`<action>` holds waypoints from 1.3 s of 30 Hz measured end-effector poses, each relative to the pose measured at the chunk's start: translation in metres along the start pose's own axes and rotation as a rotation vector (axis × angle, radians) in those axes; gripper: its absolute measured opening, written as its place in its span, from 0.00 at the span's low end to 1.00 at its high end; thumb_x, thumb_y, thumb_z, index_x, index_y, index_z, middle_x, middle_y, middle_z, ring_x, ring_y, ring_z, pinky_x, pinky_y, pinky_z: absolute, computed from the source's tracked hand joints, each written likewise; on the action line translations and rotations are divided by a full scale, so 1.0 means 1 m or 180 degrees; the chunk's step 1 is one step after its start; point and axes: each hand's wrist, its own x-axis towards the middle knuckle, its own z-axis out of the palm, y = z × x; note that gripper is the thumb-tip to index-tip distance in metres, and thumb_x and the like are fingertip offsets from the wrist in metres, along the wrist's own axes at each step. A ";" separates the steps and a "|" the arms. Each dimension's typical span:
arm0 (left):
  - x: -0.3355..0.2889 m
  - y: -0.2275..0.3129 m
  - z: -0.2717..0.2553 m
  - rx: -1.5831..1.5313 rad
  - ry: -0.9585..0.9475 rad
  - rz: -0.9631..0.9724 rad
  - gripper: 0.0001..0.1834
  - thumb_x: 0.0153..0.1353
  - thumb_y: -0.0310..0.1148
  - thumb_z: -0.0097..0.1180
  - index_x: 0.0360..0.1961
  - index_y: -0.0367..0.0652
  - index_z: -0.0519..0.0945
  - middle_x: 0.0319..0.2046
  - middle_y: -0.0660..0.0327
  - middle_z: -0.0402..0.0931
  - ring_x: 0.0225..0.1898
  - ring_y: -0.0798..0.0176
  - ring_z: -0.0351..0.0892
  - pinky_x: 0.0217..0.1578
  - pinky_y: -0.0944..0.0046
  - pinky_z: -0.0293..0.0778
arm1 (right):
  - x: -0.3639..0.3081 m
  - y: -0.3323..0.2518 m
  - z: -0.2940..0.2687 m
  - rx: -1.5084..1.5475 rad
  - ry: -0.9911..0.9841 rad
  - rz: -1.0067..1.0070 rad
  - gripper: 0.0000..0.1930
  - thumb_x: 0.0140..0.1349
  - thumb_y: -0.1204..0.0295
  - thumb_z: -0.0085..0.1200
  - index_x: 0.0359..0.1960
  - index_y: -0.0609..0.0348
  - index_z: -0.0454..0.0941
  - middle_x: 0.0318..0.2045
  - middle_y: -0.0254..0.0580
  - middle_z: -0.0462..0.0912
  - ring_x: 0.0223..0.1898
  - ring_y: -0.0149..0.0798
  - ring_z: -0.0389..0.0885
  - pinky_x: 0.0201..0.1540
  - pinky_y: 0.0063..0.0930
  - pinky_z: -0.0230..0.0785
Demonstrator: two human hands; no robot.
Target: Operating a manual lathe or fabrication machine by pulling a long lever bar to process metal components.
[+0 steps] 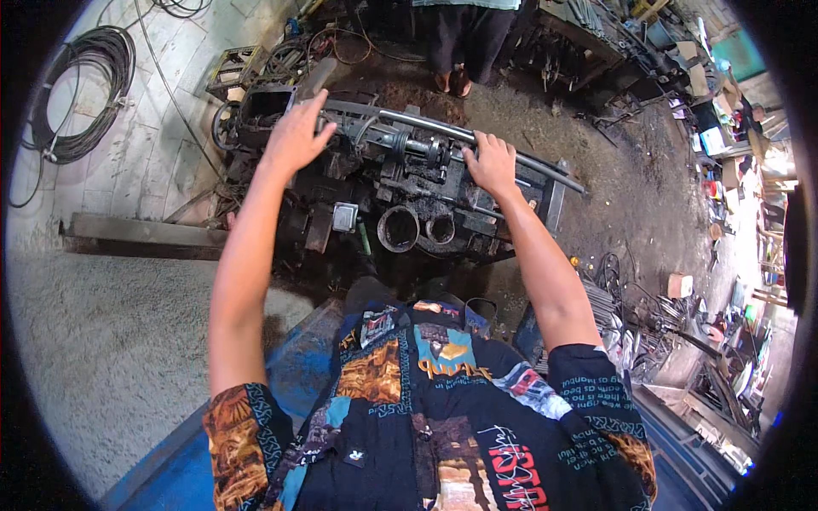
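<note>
A dark, greasy metal-working machine that looks like a lathe [409,183] lies across the view in front of me. My left hand [294,140] is over its left end, fingers stretched and thumb apart, with nothing in it. Along the machine's far side runs a long shiny metal pipe [426,124], slanting down to the right past the machine's end. My right hand [494,166] is closed over this pipe, its fingers across the top and its thumb to the left; the hand hides part of the pipe. Between my hands is a shaft with round collars [434,153].
Two round metal rings [398,230] and a small square box [344,217] are on the machine's near side. A person [464,43] stands beyond it. A cable coil [81,94] hangs at left, above a metal beam [145,234]. Metal stock [605,311] and clutter lie at right.
</note>
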 end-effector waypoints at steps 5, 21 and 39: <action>-0.039 0.060 0.050 -0.0386 -0.0167 -0.0343 0.31 0.62 0.43 0.56 0.62 0.38 0.67 0.53 0.43 0.74 0.54 0.43 0.73 0.55 0.51 0.70 | 0.010 0.011 0.003 -0.0177 -0.0234 -0.0064 0.17 0.61 0.60 0.53 0.48 0.56 0.74 0.45 0.48 0.79 0.52 0.50 0.76 0.53 0.51 0.66; -0.289 0.040 0.336 -0.1197 -0.1411 -0.2999 0.27 0.63 0.45 0.54 0.56 0.35 0.71 0.54 0.43 0.74 0.58 0.42 0.71 0.55 0.47 0.69 | 0.037 0.025 -0.002 -0.0691 -0.0221 -0.0870 0.17 0.57 0.52 0.57 0.35 0.52 0.79 0.34 0.39 0.81 0.43 0.43 0.79 0.46 0.41 0.63; -0.189 0.046 0.273 -0.3317 -0.0999 -0.4824 0.21 0.67 0.46 0.49 0.23 0.41 0.71 0.15 0.62 0.67 0.11 0.60 0.66 0.14 0.57 0.68 | 0.033 0.026 -0.009 -0.0456 -0.0057 -0.0819 0.24 0.55 0.46 0.56 0.38 0.55 0.80 0.38 0.44 0.81 0.46 0.44 0.77 0.51 0.39 0.62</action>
